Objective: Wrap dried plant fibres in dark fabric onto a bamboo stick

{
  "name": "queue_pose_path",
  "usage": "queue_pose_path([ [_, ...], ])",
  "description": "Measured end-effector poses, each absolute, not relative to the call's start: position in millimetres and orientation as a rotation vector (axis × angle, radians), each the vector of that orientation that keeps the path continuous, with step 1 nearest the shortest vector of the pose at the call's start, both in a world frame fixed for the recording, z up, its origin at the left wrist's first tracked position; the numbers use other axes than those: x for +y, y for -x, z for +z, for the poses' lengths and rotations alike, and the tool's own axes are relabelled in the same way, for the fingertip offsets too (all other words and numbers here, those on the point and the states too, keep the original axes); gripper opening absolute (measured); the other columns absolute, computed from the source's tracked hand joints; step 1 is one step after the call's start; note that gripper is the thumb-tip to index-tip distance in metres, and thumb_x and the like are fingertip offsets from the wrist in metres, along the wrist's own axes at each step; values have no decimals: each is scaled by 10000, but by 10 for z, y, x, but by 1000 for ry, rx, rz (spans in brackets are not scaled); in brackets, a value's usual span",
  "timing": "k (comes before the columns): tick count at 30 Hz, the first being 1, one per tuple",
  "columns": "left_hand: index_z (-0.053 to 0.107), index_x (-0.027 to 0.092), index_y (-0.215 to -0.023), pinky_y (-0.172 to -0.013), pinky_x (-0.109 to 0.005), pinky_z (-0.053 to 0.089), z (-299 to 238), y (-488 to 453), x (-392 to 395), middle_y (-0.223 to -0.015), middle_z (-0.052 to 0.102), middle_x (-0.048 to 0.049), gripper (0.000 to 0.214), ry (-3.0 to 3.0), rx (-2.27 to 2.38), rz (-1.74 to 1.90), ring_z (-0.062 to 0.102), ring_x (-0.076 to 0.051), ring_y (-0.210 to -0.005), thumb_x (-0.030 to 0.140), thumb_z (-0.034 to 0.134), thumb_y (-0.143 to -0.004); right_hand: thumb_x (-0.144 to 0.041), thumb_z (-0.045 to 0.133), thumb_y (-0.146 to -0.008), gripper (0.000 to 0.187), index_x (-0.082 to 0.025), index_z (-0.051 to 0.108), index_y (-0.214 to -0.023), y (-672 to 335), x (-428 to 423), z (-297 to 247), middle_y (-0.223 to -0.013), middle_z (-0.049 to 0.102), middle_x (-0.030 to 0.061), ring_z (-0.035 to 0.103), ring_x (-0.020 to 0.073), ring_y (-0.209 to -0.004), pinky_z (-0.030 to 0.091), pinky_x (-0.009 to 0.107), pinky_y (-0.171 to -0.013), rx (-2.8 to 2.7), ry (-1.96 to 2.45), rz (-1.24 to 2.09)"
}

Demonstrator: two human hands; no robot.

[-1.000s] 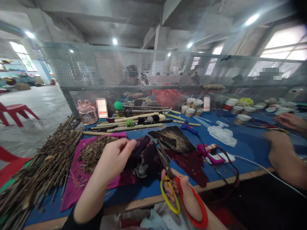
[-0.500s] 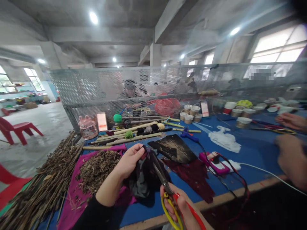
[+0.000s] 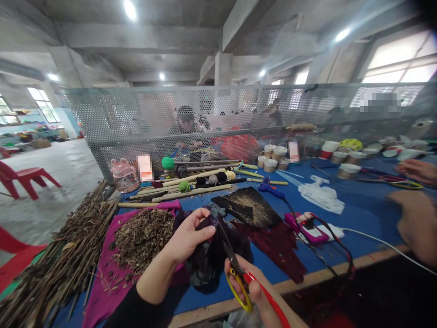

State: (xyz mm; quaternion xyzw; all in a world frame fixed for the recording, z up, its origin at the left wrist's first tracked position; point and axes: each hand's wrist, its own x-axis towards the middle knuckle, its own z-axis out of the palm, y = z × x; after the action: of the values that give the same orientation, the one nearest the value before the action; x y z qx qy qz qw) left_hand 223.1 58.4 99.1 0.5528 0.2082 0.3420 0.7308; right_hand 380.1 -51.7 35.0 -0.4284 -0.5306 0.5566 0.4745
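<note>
My left hand is closed on a bunch of dark purple cloth, pinching its top edge just above the blue table. My right hand grips scissors with one yellow and one red handle loop. The blades point up and away and meet the cloth right beside my left fingers. The lower part of my right hand runs out of the bottom of the view.
A magenta cloth with a heap of dried chips lies to the left, beside a bundle of brown twigs. Behind the cloth are a black fan-shaped piece, bamboo sticks, paper cups and a mesh screen. Another person's hands are at the right.
The scissors have moved up into the cloth and my left hand has shifted right to meet the blades. The camera has tilted up a little.
</note>
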Motion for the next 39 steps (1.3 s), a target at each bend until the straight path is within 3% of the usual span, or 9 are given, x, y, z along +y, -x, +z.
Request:
queue_pose_path([
  [6, 395, 235, -1307, -728, -230, 437, 945, -2209, 541, -1027, 590, -38, 707, -1257, 453, 775, 569, -147, -856, 307, 718, -682, -884, 333, -542, 807, -174, 484, -896, -3737, -635, 558, -614, 354, -36, 281, 77, -523, 253, 221, -490, -1264, 1032, 1381],
  [10, 331, 238, -1366, -803, -259, 442, 932, -2198, 539, -1004, 610, -44, 775, -1295, 473, 791, 566, -173, -923, 329, 706, -694, -885, 323, -547, 811, -158, 492, -863, -3724, -653, 517, -550, 323, -61, 239, 49, -462, 207, 190, -428, -1257, 1022, 1380],
  [16, 391, 226, -1342, -843, -297, 446, 928, -2188, 557, -1254, 520, -87, 747, -1344, 469, 775, 563, -190, -973, 318, 721, -677, -833, 341, -636, 735, -147, 501, -847, -3729, -690, 415, -494, 294, -83, 180, 27, -397, 150, 169, -369, -1158, 1068, 1415],
  [20, 236, 205, -1407, -764, -299, 465, 923, -2201, 532, -984, 676, -105, 890, -1295, 418, 662, 626, -166, -798, 332, 727, -676, -850, 371, -590, 760, -154, 506, -867, -3716, -694, 463, -549, 370, -54, 261, 38, -440, 219, 181, -425, -1114, 954, 1489],
  [23, 185, 183, -1418, -730, -275, 455, 934, -2206, 504, -834, 706, -84, 952, -1279, 399, 623, 635, -157, -734, 344, 740, -661, -848, 392, -577, 753, -166, 507, -874, -3703, -687, 493, -590, 387, -41, 296, 51, -472, 245, 195, -457, -1057, 912, 1532],
  [31, 190, 199, -1413, -667, -236, 423, 872, -2227, 525, -868, 697, -91, 928, -1307, 368, 564, 618, -146, -719, 329, 734, -672, -805, 299, -692, 705, -148, 503, -850, -3690, -635, 332, -463, 302, -89, 200, 26, -361, 168, 168, -366, -1099, 935, 1464],
  [34, 198, 182, -1410, -624, -223, 404, 892, -2214, 513, -887, 684, -88, 884, -1361, 478, 614, 575, -120, -664, 372, 693, -703, -795, 296, -707, 668, -167, 490, -829, -3779, -607, 385, -450, 263, -98, 170, 33, -361, 145, 174, -356, -1085, 1021, 1292],
  [36, 339, 149, -1352, -636, -230, 404, 941, -2146, 479, -854, 674, -79, 696, -1466, 628, 645, 556, -123, -672, 413, 607, -767, -745, 420, -706, 597, -177, 504, -870, -3897, -572, 463, -462, 289, -93, 206, 47, -380, 169, 186, -369, -1106, 1177, 1080],
  [39, 611, 138, -1069, -627, -221, 389, 1031, -1941, 410, -775, 637, -43, 397, -1700, 810, 597, 524, -125, -674, 433, 487, -835, -599, 651, -628, 584, -195, 540, -1035, -4077, -511, 538, -484, 430, -66, 375, 100, -428, 277, 220, -422, -1278, 1591, 747],
])
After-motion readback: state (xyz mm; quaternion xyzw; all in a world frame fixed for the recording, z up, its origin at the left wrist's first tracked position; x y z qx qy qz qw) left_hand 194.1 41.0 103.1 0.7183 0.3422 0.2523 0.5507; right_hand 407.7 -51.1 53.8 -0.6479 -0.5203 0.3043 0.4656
